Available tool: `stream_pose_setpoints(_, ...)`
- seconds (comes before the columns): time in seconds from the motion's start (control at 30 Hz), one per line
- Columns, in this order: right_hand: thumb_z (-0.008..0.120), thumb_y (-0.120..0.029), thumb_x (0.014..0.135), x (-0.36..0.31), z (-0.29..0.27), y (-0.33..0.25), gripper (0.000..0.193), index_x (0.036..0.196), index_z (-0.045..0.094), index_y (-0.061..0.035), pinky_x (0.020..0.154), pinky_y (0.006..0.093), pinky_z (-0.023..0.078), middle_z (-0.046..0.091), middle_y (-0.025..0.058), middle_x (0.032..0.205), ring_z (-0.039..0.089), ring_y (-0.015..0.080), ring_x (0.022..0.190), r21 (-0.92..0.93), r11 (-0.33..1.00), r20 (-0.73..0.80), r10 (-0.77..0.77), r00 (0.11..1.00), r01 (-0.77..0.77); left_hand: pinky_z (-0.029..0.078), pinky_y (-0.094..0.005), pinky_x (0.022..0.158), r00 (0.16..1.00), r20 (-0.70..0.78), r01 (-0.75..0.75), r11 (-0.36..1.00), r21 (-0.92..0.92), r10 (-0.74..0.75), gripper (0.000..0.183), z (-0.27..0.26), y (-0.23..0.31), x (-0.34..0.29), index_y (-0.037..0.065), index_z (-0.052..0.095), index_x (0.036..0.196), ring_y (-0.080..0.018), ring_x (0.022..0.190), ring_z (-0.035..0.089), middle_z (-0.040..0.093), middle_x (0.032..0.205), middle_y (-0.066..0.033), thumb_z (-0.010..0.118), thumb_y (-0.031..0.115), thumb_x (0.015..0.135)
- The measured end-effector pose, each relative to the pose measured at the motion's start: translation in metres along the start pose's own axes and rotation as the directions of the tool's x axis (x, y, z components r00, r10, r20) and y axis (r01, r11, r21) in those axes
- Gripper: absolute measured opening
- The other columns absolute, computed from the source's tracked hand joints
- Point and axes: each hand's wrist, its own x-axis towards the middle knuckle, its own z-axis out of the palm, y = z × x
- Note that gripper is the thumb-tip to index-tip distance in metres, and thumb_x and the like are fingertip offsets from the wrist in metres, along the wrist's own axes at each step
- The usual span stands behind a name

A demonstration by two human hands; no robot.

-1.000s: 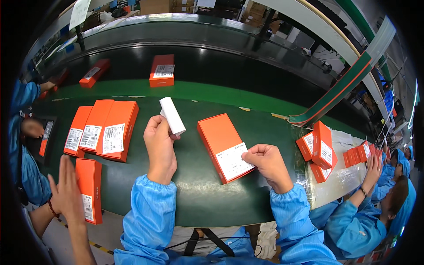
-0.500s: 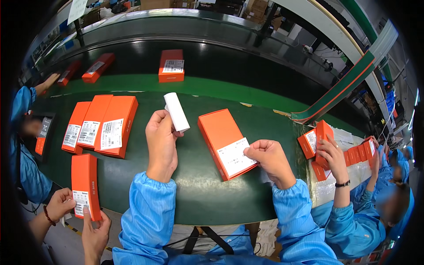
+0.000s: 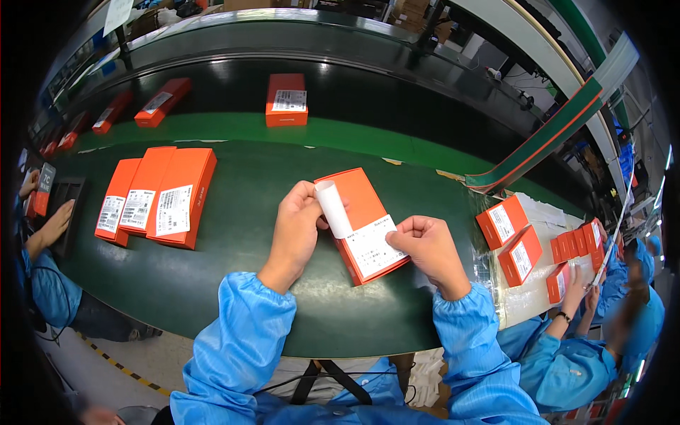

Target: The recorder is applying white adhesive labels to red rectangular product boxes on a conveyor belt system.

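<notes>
My left hand (image 3: pixel 296 230) is closed around a curled white paper strip (image 3: pixel 331 209), whose lower end touches the edge of a white printed label (image 3: pixel 370 249). That label lies across the lower part of an orange box (image 3: pixel 360 193), which rests aslant on the green table. At the label's right edge, my right hand (image 3: pixel 431 255) has its thumb on the label and its other fingers curled in. Fingertips of the right hand beneath the label are hidden. To the left lie several labelled orange boxes (image 3: pixel 152 188), side by side and partly overlapping.
Beyond the green table (image 3: pixel 234 297), a dark conveyor belt (image 3: pixel 397 113) carries several orange boxes, one (image 3: pixel 286 99) straight ahead. A green curved rail (image 3: pixel 531 156) rises at right. Co-workers sit both sides; more orange boxes (image 3: pixel 503 221) lie by the right one. A dark tray (image 3: pixel 67 212) is at left.
My left hand has moved right and brought the curled paper down to the label. The left co-worker's hands and box have left the near-left table edge. Boxes at right have been set down.
</notes>
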Motion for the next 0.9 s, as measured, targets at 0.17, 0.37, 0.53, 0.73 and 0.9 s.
stream_pose_setpoints(0.17, 0.074, -0.005, 0.080, -0.001, -0.001, -0.003, 0.012, 0.083, 0.066, 0.0027, 0.061, 0.0197, 0.048, 0.068, 0.0049, 0.076, 0.060, 0.0063, 0.065, -0.049, 0.999, -0.002, 0.002, 1.000, -0.002, 0.050, -0.0262, 0.077, 1.000, -0.011, -0.014, 1.000, -0.002, 0.014, 0.012, 0.003, 0.002, 0.000, 0.006, 0.055, 0.099, -0.0157, 0.086, 0.069, 0.072, 0.096, -0.0129, 0.046, 0.012, 0.095)
stream_pose_setpoints(0.37, 0.076, -0.006, 0.078, -0.005, 0.001, -0.004, 0.015, 0.084, 0.066, 0.0032, 0.060, 0.0208, 0.048, 0.068, 0.0052, 0.076, 0.061, 0.0069, 0.065, -0.075, 0.997, -0.005, -0.029, 1.000, 0.028, 0.051, -0.0269, 0.079, 1.000, 0.014, -0.024, 1.000, -0.012, 0.025, 0.012, 0.003, 0.002, -0.002, 0.006, 0.055, 0.099, -0.0160, 0.088, 0.069, 0.072, 0.098, -0.0128, 0.045, 0.012, 0.096)
stream_pose_setpoints(0.53, 0.080, -0.011, 0.074, -0.021, 0.011, -0.013, 0.025, 0.091, 0.066, 0.0000, 0.064, 0.0270, 0.051, 0.068, 0.0070, 0.077, 0.065, 0.0158, 0.072, -0.376, 0.925, -0.074, -0.092, 0.993, 0.057, 0.051, -0.0271, 0.080, 1.000, -0.004, -0.007, 1.000, -0.006, 0.007, 0.012, 0.004, 0.003, -0.004, 0.006, 0.054, 0.098, -0.0165, 0.090, 0.068, 0.072, 0.098, -0.0129, 0.045, 0.013, 0.096)
stream_pose_setpoints(0.73, 0.089, -0.020, 0.063, -0.046, 0.049, -0.025, 0.101, 0.147, 0.033, -0.0137, 0.095, 0.0453, 0.045, 0.054, 0.0187, 0.121, 0.049, 0.0367, 0.115, -0.761, 0.642, -0.280, -0.450, 0.848, 0.089, 0.053, -0.0279, 0.079, 0.999, -0.016, -0.037, 0.999, -0.012, 0.037, 0.011, -0.010, 0.000, -0.005, 0.006, 0.053, 0.096, -0.0181, 0.091, 0.069, 0.071, 0.097, -0.0129, 0.045, 0.013, 0.096)
stream_pose_setpoints(0.9, 0.089, -0.032, 0.063, -0.036, 0.025, -0.005, 0.096, 0.144, 0.041, -0.0122, 0.102, 0.0500, 0.040, 0.045, 0.0309, 0.129, 0.045, 0.0475, 0.117, -0.797, 0.519, -0.093, -0.611, 0.786, 0.309, 0.054, -0.0289, 0.072, 0.984, -0.137, -0.118, 0.992, -0.041, 0.111, 0.012, -0.005, -0.021, 0.013, 0.006, 0.055, 0.097, -0.0173, 0.083, 0.068, 0.066, 0.091, -0.0081, 0.045, 0.013, 0.097)
